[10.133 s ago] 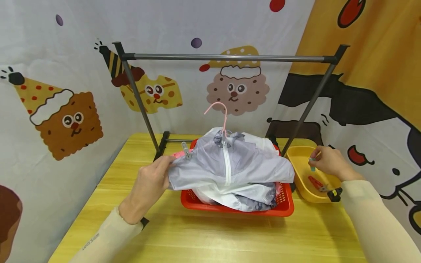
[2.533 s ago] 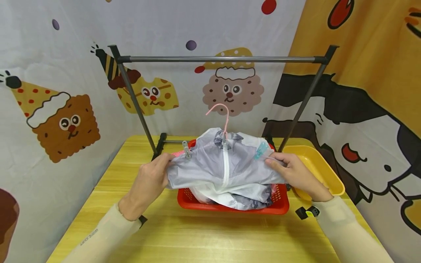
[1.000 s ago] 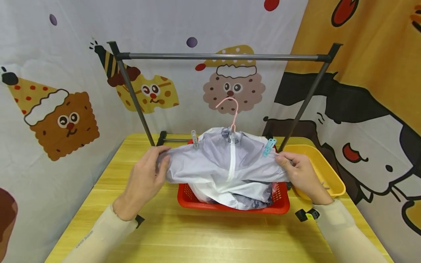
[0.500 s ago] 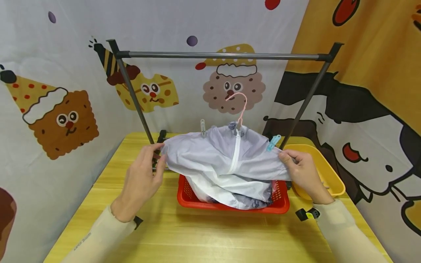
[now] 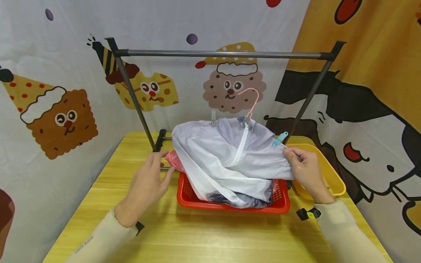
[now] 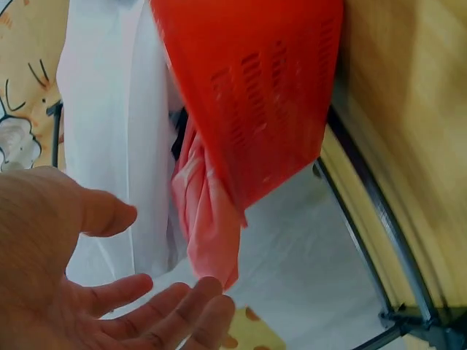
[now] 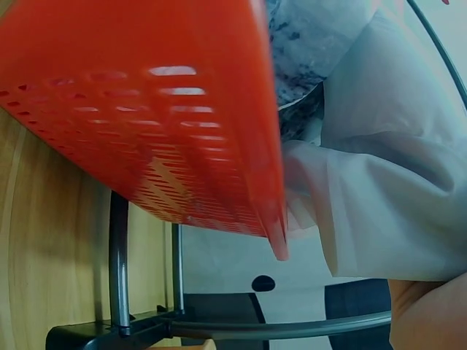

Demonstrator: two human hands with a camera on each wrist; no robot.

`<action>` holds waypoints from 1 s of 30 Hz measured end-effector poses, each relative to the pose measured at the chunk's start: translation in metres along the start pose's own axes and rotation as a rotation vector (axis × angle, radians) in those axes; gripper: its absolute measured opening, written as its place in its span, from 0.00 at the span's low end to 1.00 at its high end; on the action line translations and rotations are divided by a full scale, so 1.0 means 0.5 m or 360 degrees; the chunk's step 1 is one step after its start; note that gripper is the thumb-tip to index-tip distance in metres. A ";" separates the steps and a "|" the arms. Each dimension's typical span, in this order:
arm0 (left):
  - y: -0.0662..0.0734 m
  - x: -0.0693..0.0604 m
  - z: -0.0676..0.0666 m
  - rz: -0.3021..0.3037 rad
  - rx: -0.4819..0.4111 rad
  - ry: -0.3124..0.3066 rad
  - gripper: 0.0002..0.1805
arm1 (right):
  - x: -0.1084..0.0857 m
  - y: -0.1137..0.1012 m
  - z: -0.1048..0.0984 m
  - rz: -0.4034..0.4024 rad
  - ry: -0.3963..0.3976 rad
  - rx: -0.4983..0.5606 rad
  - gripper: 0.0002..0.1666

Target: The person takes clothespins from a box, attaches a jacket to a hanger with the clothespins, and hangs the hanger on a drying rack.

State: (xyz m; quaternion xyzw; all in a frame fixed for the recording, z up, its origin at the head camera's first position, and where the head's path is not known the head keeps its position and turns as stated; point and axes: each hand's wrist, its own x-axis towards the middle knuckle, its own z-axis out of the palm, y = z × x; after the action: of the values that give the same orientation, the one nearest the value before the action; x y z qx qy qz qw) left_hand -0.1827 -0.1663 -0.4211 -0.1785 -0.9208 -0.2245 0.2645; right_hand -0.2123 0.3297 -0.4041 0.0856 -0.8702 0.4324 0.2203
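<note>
A pale grey and white zip garment (image 5: 204, 146) on a pink hanger (image 5: 255, 100) lies over the red basket (image 5: 210, 207), tilted with its left side higher. A clear clip (image 5: 213, 117) and a blue clip (image 5: 280, 139) sit on its shoulders. My right hand (image 5: 307, 171) pinches the garment's right edge; in the right wrist view the hand (image 7: 430, 313) shows only partly, under the cloth. My left hand (image 5: 144, 186) has its fingers spread beside pink cloth (image 5: 174, 160). In the left wrist view, fingertips of the left hand (image 6: 109, 284) are at the pink cloth (image 6: 208, 219).
A dark metal rack (image 5: 217, 54) stands behind the basket, its crossbar above the garment. To the right is a yellow tray (image 5: 329, 171), partly behind my right hand. The yellow wooden table (image 5: 210, 237) extends in front of the basket. A patterned cloth (image 5: 158, 22) hangs behind.
My left hand has let go of the garment's left side. The garment and hanger have shifted up and to the right, uncovering pink cloth. Earlier, the blue clip came onto the right shoulder from the tray.
</note>
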 end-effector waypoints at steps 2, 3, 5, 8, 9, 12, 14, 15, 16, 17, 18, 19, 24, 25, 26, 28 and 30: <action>0.006 -0.005 0.006 -0.0001 0.0011 -0.0066 0.35 | 0.000 0.000 -0.001 0.0004 0.0005 0.0003 0.16; 0.009 -0.007 0.008 -0.0005 0.0012 -0.0094 0.36 | 0.000 0.000 -0.001 0.0005 0.0006 0.0003 0.17; 0.016 -0.012 0.014 -0.0013 0.0003 -0.0140 0.39 | 0.000 -0.001 -0.002 0.0008 0.0005 0.0005 0.17; 0.024 -0.017 0.021 -0.0040 -0.0008 -0.0188 0.43 | 0.001 -0.001 -0.003 0.0015 0.0001 0.0006 0.19; 0.026 -0.018 0.024 -0.0047 -0.0006 -0.0201 0.44 | 0.001 -0.001 -0.004 0.0017 -0.0001 0.0007 0.19; 0.030 -0.022 0.032 -0.0045 0.0035 -0.0244 0.49 | 0.001 0.000 -0.004 0.0033 -0.0004 0.0014 0.20; 0.032 -0.024 0.037 -0.0030 0.0076 -0.0258 0.51 | 0.000 0.000 -0.003 0.0047 -0.0005 0.0021 0.20; 0.032 -0.025 0.039 -0.0020 0.0097 -0.0258 0.52 | 0.000 0.000 -0.003 0.0050 -0.0003 0.0022 0.20; 0.033 -0.026 0.041 -0.0012 0.0120 -0.0258 0.52 | -0.001 -0.002 -0.003 0.0052 0.0000 0.0023 0.20; 0.033 -0.026 0.042 -0.0005 0.0140 -0.0254 0.53 | -0.001 -0.003 -0.002 0.0052 0.0001 0.0023 0.20; 0.034 -0.026 0.044 -0.0001 0.0160 -0.0251 0.53 | -0.001 -0.003 -0.003 0.0048 0.0003 0.0019 0.20; 0.034 -0.025 0.045 0.0001 0.0175 -0.0251 0.53 | -0.001 -0.003 -0.003 0.0046 0.0007 0.0018 0.20; 0.034 -0.022 0.048 -0.0008 0.0245 -0.0291 0.55 | -0.002 -0.003 -0.003 0.0035 0.0008 0.0014 0.21; 0.033 -0.021 0.048 -0.0011 0.0253 -0.0302 0.56 | -0.003 -0.003 -0.003 0.0038 0.0005 0.0018 0.21; 0.032 -0.020 0.048 -0.0014 0.0262 -0.0314 0.56 | -0.003 -0.002 -0.003 0.0040 0.0002 0.0022 0.21; 0.029 -0.019 0.049 -0.0016 0.0273 -0.0332 0.58 | -0.003 -0.002 -0.003 0.0044 -0.0004 0.0030 0.21; 0.025 -0.018 0.051 -0.0015 0.0283 -0.0348 0.58 | -0.004 0.000 -0.003 0.0045 -0.0004 0.0036 0.21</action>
State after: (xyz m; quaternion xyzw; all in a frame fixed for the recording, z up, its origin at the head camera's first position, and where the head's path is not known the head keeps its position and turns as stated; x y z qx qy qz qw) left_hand -0.1804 -0.1449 -0.4415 -0.1734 -0.9612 -0.1225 0.1763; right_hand -0.2103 0.3305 -0.4041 0.0762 -0.8666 0.4452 0.2122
